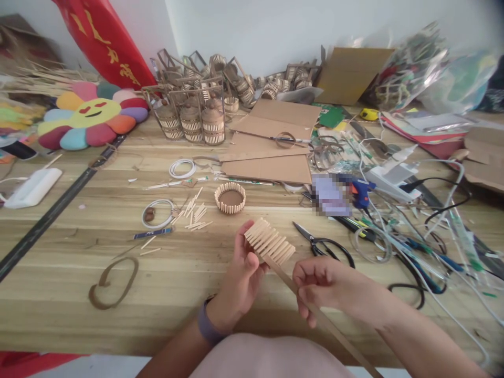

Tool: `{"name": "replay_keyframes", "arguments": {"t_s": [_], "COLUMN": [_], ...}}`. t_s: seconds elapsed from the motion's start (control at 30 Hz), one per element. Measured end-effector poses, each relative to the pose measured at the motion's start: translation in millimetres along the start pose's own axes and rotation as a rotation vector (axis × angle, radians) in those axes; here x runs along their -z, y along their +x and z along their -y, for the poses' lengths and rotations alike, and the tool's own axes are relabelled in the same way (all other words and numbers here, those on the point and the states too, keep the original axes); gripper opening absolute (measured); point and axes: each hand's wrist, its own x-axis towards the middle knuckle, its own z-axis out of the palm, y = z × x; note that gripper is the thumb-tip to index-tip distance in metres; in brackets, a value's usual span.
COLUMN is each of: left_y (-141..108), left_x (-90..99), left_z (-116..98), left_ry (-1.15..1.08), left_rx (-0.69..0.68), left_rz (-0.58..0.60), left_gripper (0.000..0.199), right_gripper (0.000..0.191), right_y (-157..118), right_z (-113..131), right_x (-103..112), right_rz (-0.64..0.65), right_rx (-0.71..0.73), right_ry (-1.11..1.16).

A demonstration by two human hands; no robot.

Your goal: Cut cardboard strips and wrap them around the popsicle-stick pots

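Note:
My left hand [246, 268] grips a small piece made of pale wooden sticks [271, 241], set side by side, its thumb along the lower left edge. A flat brown strip [281, 273] runs from the sticks down to the right. The fingers of my right hand [325, 283] pinch this strip a short way from the sticks, and its long end trails past the table's front edge. Beyond my hands stands a round shallow basket [230, 198] with a brown base and a wall of upright sticks. Loose sticks [193, 214] lie to its left.
Black scissors [325, 245] lie right of the stick piece. Farther right are a blue glue gun [359, 193], tangled cables and tools. Coiled brown strip [114, 283] lies at left. Cardboard sheets [271, 163], lidded baskets [192, 123] and a flower cushion [92, 114] stand behind.

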Motion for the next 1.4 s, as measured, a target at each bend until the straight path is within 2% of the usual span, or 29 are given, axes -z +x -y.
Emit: {"name": "replay_keyframes", "arguments": {"t_s": [0.2, 0.67, 1.03, 1.4], "left_y": [0.2, -1.8, -2.5, -3.5], "left_x": [-0.6, -0.5, -3.1, -2.6], "left_z": [-1.3, -3.3, -5.3, -4.9], "left_ry": [0.060, 0.144, 0.116, 0.103], "left_rx": [-0.022, 0.027, 0.043, 0.059], "left_rz": [0.028, 0.012, -0.019, -0.002], "left_gripper": [0.083, 0.089, 0.085, 0.077], "right_gripper": [0.006, 0.009, 0.008, 0.008], "right_y": [0.5, 0.1, 1.5, 2.4], "right_z": [1.1, 2.6, 0.2, -0.8], "right_x": [-2.6, -2.8, -1.6, -3.7], "right_rz": [-0.038, -0.052, -0.044, -0.048], "right_rx": [-0.026, -0.031, -0.021, -0.011], "right_ry": [-0.016, -0.067, -0.053, -0.041]}}
